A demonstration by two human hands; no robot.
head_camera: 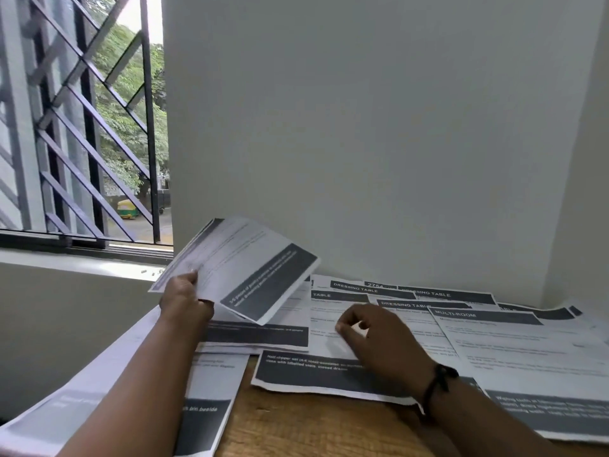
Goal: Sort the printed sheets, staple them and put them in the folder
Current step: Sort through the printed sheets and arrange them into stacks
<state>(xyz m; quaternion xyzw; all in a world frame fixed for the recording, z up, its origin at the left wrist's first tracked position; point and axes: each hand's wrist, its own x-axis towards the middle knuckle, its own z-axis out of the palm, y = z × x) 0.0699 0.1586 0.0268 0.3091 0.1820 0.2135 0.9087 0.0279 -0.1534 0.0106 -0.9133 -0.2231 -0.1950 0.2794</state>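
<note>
Left hand (184,300) grips a small stack of printed sheets (237,268) by its near-left edge, fingers curled round it, stack lifted clear of the bench (313,430) and tilted up toward the wall. Edges of the held stack look slightly fanned.

Right hand (369,331) hovers low over the spread sheets, holding nothing. Fingers loosely curled, thumb and forefinger narrowly apart as if to pinch a page; cannot tell whether the tips touch paper.

Step in hand, as judged: sorting, gathering matching pages. To do it well: read the header bar before lifting, pinch only the top page at a free corner, slide it out flat so neighbours stay put, add it square to the held stack.

Loose sheets (494,351) overlap across the bench, headed "DRESSING TABLE" and "MULTI-ROOM"; more sheets lie under the left forearm. Neither stapler nor folder is in view. Barred window (82,127) at left.
</note>
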